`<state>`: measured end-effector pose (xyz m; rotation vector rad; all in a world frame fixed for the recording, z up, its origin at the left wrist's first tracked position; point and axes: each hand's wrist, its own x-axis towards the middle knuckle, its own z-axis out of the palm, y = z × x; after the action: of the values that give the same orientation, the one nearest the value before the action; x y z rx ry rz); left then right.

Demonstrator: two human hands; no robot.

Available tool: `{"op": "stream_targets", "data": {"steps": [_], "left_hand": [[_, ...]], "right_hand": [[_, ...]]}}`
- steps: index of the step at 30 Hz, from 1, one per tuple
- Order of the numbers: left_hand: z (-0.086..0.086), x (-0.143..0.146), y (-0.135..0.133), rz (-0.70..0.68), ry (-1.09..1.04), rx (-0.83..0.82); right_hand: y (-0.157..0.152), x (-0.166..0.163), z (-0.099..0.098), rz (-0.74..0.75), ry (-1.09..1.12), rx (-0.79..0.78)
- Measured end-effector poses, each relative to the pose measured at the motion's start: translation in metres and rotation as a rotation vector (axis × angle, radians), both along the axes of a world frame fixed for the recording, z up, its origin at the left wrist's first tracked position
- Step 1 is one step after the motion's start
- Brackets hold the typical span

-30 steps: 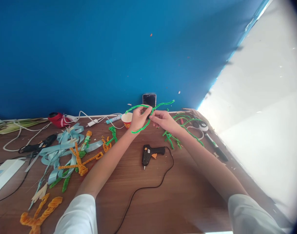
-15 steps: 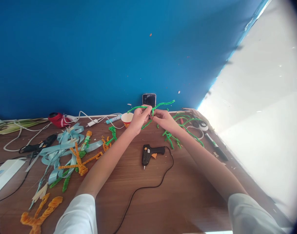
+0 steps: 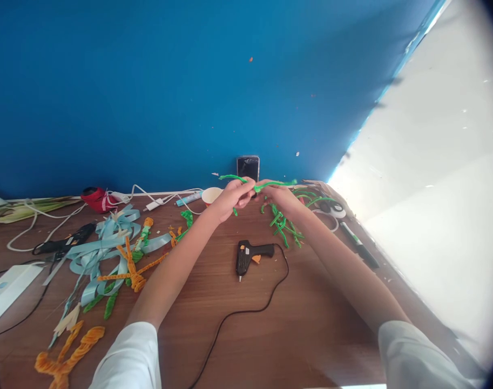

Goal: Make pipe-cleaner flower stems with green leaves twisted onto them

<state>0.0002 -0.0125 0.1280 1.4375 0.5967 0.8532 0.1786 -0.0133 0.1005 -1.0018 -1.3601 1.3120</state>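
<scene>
Both hands are up near the back edge of the table (image 3: 311, 324), right in front of the phone (image 3: 248, 166) that leans on the blue wall (image 3: 149, 97). The left hand (image 3: 234, 197) is closed, and its fingers pinch a green fuzzy wire (image 3: 272, 185). The right hand (image 3: 279, 195) is closed on the same wire, just beside the left one. The two hands sit so close that I cannot tell if they touch. A second ago the wire made a big loop that hung down under the left hand, and one end stuck up high. Now the loop is almost gone. Only a tiny green bit peeks out below the left hand, and the ends lie low and flat, one to each side. The hands have also moved a little toward the wall. So it looks like the wire has been pulled and twisted tighter where the fingers hold it. Nothing else on the table has moved. The black glue gun (image 3: 252, 255) lies in the middle with its cord curling toward the front edge. A heap of more green wires (image 3: 284, 224) lies under the right wrist. A paper cup (image 3: 209, 195) stands just left of the left hand. Blue ribbons (image 3: 96, 254) and orange fuzzy wires (image 3: 130, 267) are spread over the left side.
</scene>
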Motion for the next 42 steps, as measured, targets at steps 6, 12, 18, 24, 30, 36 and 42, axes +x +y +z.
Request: {"op": "stream_targets", "data": {"steps": [6,12,18,24,30,36,42], "left_hand": [[0.004,-0.007,-0.007,-0.187,0.519,0.350],[-0.021,-0.002,0.005,0.098,0.830,0.504],[-0.040,-0.004,0.024,0.292,0.698,0.388],[-0.040,0.004,0.024,0.403,0.198,0.105],[-0.025,0.008,0.020,0.399,-0.309,-0.209],[-0.010,0.001,0.017,0.314,-0.605,-0.358],[-0.006,0.002,0.010,0.228,-0.623,-0.215]], "right_hand": [[-0.001,0.018,0.012,0.152,0.001,-0.013],[-0.014,0.008,0.024,-0.005,-0.099,0.052],[-0.024,-0.007,0.028,0.037,0.085,0.047],[-0.029,-0.017,0.025,0.106,0.327,0.010],[-0.033,-0.028,0.020,0.208,0.349,0.015],[-0.030,-0.033,0.014,0.127,0.407,0.062],[-0.016,-0.021,0.013,-0.074,0.548,-0.002]]}}
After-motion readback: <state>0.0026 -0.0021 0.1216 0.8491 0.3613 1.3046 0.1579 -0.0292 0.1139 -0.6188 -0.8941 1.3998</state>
